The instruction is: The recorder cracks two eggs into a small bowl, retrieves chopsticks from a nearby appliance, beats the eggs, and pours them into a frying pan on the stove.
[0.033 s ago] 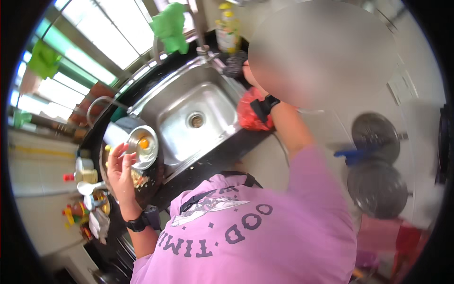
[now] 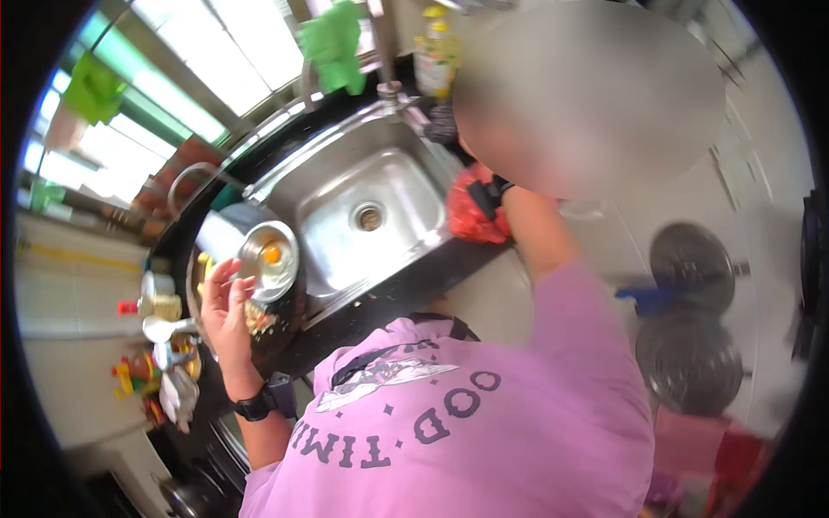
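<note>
Beside the sink's left edge, my left hand [image 2: 226,318] is raised with fingers and thumb apart, holding nothing. Just past its fingertips is a metal bowl [image 2: 287,281] containing a raw egg [image 2: 272,254]. Chopped food [image 2: 259,319] lies below the bowl on a round dark board, and a white container [image 2: 220,231] stands behind it. My right hand [image 2: 467,145] reaches to the sink's far right corner, mostly covered by a grey blur. Close to it are a dark mesh scrubber [image 2: 440,125] and a red plastic bag [image 2: 473,216]; whether it grips anything is hidden.
A steel sink [image 2: 380,181] with a tap [image 2: 390,93] sits in the black counter. Behind it stand a yellow bottle [image 2: 436,53] and a hanging green cloth [image 2: 332,47]. Jars and a white ladle [image 2: 164,328] are at left; two dark round pans [image 2: 691,358] at right.
The whole view has shifted slightly, so the sink and bowl appear further right. My right hand has slipped further behind the blur. My left hand keeps its pose beside the bowl.
</note>
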{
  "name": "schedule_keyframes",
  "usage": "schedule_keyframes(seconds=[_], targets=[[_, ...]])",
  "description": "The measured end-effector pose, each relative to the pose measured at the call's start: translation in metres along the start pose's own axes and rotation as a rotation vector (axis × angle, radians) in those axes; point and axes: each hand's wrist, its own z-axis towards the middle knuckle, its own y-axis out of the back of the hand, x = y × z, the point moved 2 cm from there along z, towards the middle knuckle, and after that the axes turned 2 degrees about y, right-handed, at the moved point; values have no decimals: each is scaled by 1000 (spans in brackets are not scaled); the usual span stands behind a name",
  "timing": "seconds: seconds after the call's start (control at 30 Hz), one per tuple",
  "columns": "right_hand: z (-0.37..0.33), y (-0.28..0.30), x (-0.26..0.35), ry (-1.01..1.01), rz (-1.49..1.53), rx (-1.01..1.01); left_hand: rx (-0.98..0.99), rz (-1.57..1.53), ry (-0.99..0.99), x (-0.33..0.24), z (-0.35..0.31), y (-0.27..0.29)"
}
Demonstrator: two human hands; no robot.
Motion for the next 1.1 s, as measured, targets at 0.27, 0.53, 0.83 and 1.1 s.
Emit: schedule_keyframes(seconds=[0.27, 0.53, 0.83, 1.1], targets=[[33, -42, -9, 162, -251, 154, -340, -28, 117, 20, -59, 52], [5, 17, 49, 158, 683, 189, -333, 264, 84, 76, -40, 70], [-170, -8, 169, 680, 748, 562, -118, 153, 84, 66, -12, 48], [-141, -15, 183, 506, 842, 569, -8, 201, -41, 47, 0, 36]])
